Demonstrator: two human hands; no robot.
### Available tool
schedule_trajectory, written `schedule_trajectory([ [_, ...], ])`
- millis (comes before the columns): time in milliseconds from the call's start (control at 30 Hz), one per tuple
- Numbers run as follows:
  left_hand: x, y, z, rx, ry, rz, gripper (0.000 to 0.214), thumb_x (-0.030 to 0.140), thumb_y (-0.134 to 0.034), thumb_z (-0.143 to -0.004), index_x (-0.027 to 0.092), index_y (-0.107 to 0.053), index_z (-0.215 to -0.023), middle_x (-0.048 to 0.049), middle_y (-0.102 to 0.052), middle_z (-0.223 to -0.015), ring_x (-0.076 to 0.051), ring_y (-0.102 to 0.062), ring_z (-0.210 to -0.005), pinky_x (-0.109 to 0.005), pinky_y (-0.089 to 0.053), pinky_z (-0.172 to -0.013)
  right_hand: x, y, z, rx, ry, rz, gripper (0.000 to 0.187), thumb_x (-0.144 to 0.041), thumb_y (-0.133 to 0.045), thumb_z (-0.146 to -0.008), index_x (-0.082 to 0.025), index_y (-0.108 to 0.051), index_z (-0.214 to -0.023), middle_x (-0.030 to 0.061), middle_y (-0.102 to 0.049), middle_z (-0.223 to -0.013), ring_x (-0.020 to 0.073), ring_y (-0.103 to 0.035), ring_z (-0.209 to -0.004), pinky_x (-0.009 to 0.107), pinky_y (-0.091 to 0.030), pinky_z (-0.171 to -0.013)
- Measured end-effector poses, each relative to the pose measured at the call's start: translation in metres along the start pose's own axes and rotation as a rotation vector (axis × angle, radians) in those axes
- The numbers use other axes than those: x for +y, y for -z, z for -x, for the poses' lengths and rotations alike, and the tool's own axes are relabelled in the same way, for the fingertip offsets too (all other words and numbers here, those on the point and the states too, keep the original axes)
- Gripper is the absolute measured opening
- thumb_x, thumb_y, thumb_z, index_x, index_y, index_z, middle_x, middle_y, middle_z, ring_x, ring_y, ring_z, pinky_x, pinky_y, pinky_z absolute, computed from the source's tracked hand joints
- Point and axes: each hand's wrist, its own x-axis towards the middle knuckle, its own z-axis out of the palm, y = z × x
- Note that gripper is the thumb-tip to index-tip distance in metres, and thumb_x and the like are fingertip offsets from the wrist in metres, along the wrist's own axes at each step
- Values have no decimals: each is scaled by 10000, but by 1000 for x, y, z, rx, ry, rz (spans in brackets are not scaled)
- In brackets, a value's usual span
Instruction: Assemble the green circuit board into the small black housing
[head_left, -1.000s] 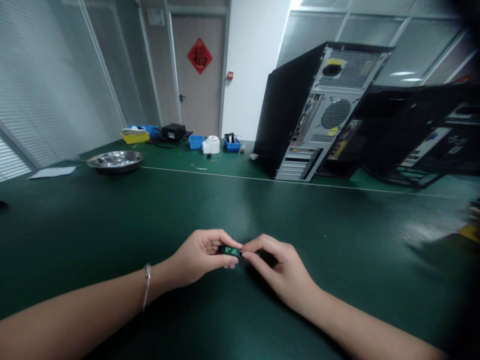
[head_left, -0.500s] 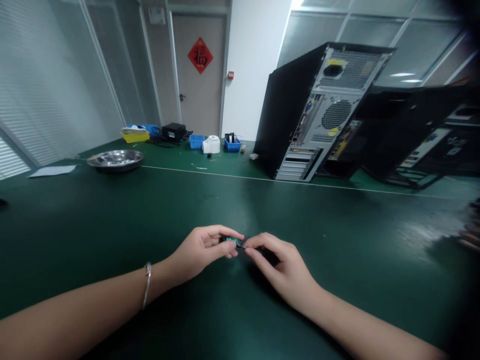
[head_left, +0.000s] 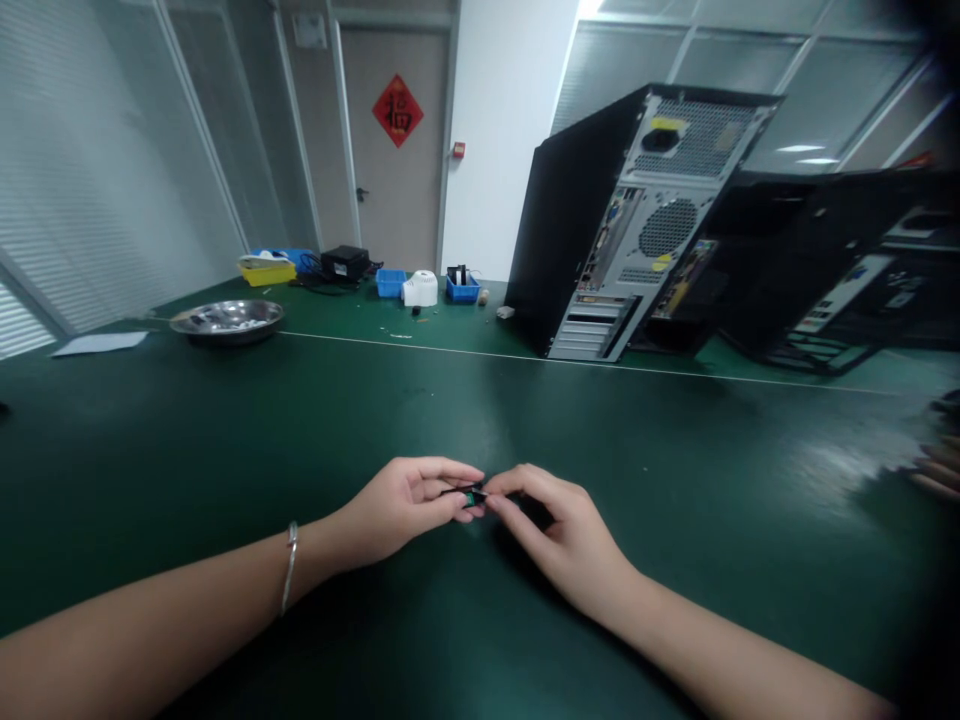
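Over the green table [head_left: 315,420], my left hand [head_left: 412,500] is closed on a small green circuit board with black parts [head_left: 472,497], held between thumb and fingers. A bracelet circles that wrist. My right hand [head_left: 551,520] meets it from the right, thumb and forefinger pinched together at the board's right end. Whatever sits in that pinch is too small to make out. Fingers cover much of the board.
A steel bowl [head_left: 229,322] with small white pieces stands back left, near a white sheet [head_left: 101,343]. Blue bins [head_left: 391,284] and a black box [head_left: 345,263] line the far side. A computer tower [head_left: 581,230] stands back right. Another person's hand [head_left: 937,468] shows at the right edge.
The circuit board has tilted in my left hand, so less of its green face shows and more of a black edge. My right hand stays pinched at its end.
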Motion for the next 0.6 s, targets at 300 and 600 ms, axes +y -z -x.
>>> schedule_trajectory([
  [300,13,-3,3,82,4,-44,309,217,-725,-802,93,-686,-1083,-105,-763,-943,-215,-720,-897,-411,-536,-939,0,0,1,4,7,-23,114,-217,-563,-944,-215,-677,-944,28,-712,-883,160,-655,-809,276,-508,-742],
  [600,12,-3,3,24,-15,-95,260,217,-655,-852,132,-658,-1098,-95,-724,-1053,-197,-698,-927,-373,-527,-922,-1,0,3,-51,43,7,130,-231,-537,-955,-208,-662,-928,48,-696,-861,176,-636,-786,300,-508,-721],
])
